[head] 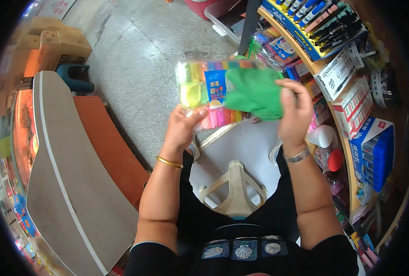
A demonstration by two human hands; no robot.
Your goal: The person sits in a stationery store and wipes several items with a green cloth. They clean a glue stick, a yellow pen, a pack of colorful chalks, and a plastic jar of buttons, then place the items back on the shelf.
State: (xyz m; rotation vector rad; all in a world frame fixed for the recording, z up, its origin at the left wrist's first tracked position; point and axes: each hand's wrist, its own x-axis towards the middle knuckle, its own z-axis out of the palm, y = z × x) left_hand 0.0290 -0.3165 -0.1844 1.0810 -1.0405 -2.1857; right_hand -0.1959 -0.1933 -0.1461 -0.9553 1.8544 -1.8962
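Observation:
A clear plastic pack of coloured modelling clay point(190, 95) is pinched at its lower left corner by my left hand point(183, 126), thumb on top. It bears a blue printed label point(216, 88). Over the right half of the pack lies a green cloth point(256, 95), somewhat blurred. My right hand point(295, 114) grips this cloth at its right edge between thumb and fingers. The cloth hides much of the pack's right side. Below both hands stands a pale plastic stool point(237, 186), between my knees.
Along the right runs a wooden shelf point(328, 103) with a pen display point(314, 27), pen boxes point(352, 107) and a blue glue box point(373, 155). More clay packs point(282, 48) sit beneath. At left are a grey counter point(73, 179), an orange-brown bench point(107, 145) and cardboard boxes point(56, 48).

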